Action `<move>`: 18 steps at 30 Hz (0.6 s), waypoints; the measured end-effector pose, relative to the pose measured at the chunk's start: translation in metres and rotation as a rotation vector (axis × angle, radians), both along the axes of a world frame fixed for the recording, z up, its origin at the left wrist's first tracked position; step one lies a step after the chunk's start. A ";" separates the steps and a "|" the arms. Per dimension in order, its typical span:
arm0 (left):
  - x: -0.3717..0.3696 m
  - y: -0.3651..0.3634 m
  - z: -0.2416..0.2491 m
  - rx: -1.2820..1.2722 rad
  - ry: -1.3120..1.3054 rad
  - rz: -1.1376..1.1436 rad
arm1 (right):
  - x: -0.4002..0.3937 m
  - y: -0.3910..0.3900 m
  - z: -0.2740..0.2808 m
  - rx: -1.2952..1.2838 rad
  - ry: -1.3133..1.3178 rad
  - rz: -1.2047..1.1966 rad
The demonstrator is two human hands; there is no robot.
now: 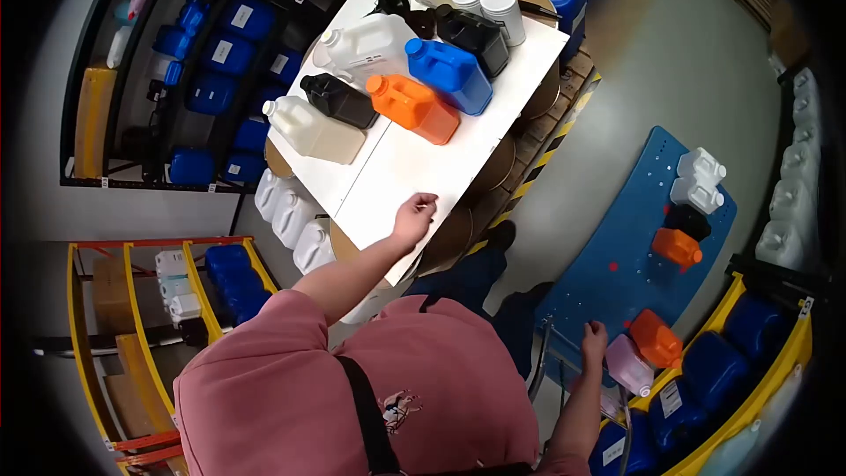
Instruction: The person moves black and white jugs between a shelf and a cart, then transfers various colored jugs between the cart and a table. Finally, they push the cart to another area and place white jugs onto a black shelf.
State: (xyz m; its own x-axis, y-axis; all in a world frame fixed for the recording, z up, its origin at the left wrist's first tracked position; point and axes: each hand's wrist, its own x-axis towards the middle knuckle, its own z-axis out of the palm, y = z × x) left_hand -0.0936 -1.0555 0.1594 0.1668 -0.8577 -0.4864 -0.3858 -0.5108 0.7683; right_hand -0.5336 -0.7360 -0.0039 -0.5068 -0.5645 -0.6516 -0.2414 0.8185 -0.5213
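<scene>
My left hand is over the near part of the white tabletop, its fingers curled together with nothing visible in them. Beyond it lie or stand an orange jug, a blue jug, a black jug and a cream jug. My right hand, closed and holding nothing that shows, is by the near edge of the blue table. Just right of it are a pink jug and an orange jug, apart from the fingers.
White bottles, a clear jug and another black jug occupy the far tabletop. White, black and orange jugs sit on the blue table. Shelves with blue containers are at left; a yellow-framed rack is at right.
</scene>
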 end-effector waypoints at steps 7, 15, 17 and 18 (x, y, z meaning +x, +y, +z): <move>0.093 -0.110 0.059 -0.147 0.203 0.358 | 0.069 -0.188 0.099 -0.149 0.047 0.271; 0.035 -0.176 0.102 -0.072 0.425 0.485 | 0.181 -0.436 0.231 -0.496 0.131 0.669; 0.029 -0.188 0.102 -0.159 0.288 0.537 | 0.205 -0.489 0.257 -0.722 0.278 0.765; 0.025 -0.190 0.108 -0.136 0.135 0.529 | 0.219 -0.513 0.272 -0.731 0.308 0.765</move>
State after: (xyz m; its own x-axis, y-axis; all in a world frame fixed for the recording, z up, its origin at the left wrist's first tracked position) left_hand -0.0682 -1.2460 0.2676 0.5348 -0.7306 -0.4246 0.0026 -0.5011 0.8654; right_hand -0.3145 -1.2487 0.2685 0.0576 -0.9965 0.0613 -0.7557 -0.0836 -0.6495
